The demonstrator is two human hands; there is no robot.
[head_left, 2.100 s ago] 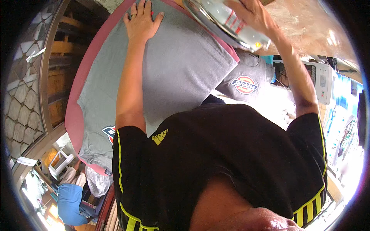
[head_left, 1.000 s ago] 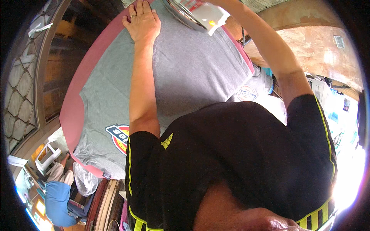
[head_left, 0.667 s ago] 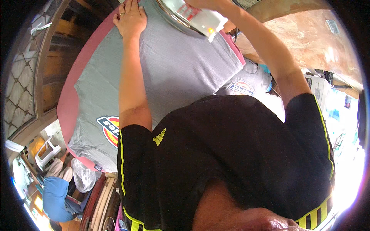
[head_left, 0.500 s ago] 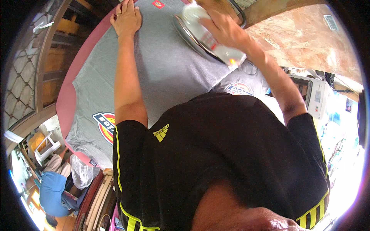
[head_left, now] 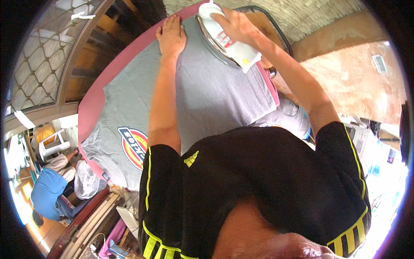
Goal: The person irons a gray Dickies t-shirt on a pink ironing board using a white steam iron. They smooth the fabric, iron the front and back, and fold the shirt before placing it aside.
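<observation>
A grey T-shirt (head_left: pixel 207 88) with a large round colored print lies spread over a pink-covered ironing board (head_left: pixel 89 113). My left hand (head_left: pixel 171 38) rests flat on the shirt close to the board's far edge, fingers pointing away. In my right hand (head_left: pixel 236 26) is the handle of a white clothes iron (head_left: pixel 224 41) with a shiny metal rim. The iron sits on the shirt's far right part, its rear end turned toward me. Part of the shirt is hidden under the iron and behind my black-clad torso.
Another grey garment (head_left: pixel 286 121) lies right of the board. A dark curved metal frame (head_left: pixel 282 32) stands beyond the iron. At left is a lattice-patterned window (head_left: pixel 41 56). Lower left, a person in blue (head_left: pixel 49 194) bends near a white stool (head_left: pixel 54 144) and a clear plastic bag (head_left: pixel 88 181).
The view has shifted, showing more beyond the board's far end. Over the shirt, the iron has moved away from me toward the far edge. My left hand stays on the cloth.
</observation>
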